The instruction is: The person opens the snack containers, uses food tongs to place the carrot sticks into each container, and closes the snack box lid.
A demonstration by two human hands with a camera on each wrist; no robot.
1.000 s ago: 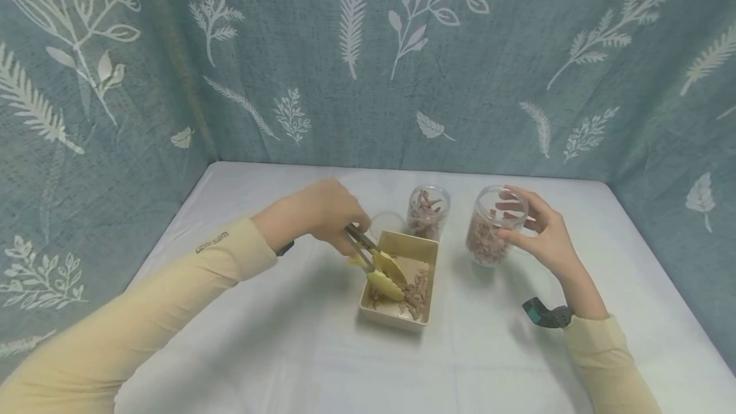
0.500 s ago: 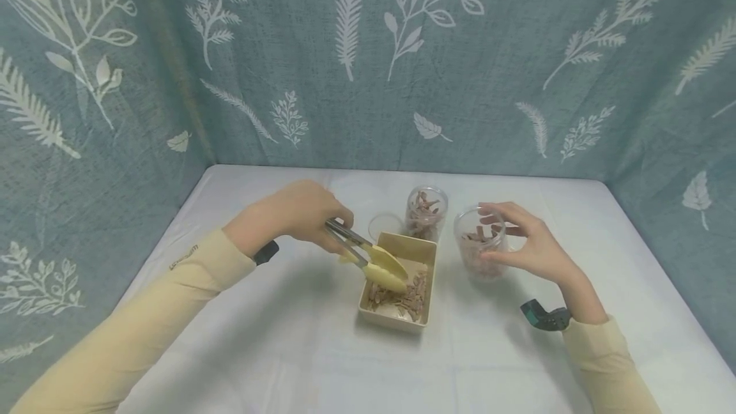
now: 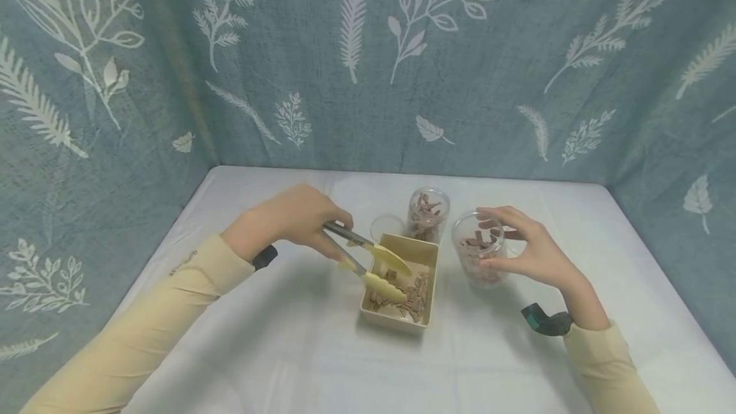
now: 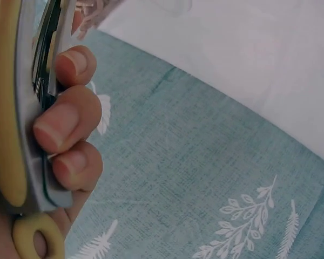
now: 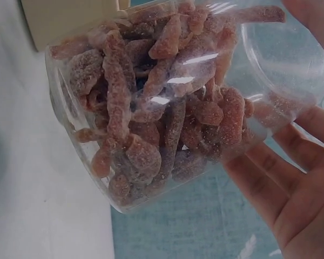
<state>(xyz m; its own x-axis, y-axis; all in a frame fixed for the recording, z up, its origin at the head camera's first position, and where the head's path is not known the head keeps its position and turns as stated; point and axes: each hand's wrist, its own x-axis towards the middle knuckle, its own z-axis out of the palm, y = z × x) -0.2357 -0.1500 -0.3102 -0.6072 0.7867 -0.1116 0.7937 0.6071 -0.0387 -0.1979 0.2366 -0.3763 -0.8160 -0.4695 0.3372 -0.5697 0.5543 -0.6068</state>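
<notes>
My left hand [image 3: 301, 216] holds a pair of tongs [image 3: 386, 287] with metal arms and yellow ends. The tong ends stand apart inside a cream rectangular bin [image 3: 393, 325], over brownish pieces [image 3: 415, 302] on its floor. The left wrist view shows fingers [image 4: 67, 124] curled round the handle [image 4: 5, 108]. On the bin's right, my right hand [image 3: 535, 248] grips a clear jar [image 3: 482, 270] near its rim. Wrinkled reddish-brown dried strips [image 5: 119, 86] fill much of the jar, which tilts a little toward the bin.
Behind the bin stands a second clear jar [image 3: 427, 217] with similar strips. A clear round lid [image 3: 386, 225] lies beside it, partly behind the bin. A white cloth [image 3: 322, 363] covers the table, and a blue-green leaf-print curtain [image 3: 316, 50] hangs behind.
The tongs have drawn back left and their ends have spread wider. A darker piece now shows between them in the bin. The right hand has brought its jar left, nearer the bin.
</notes>
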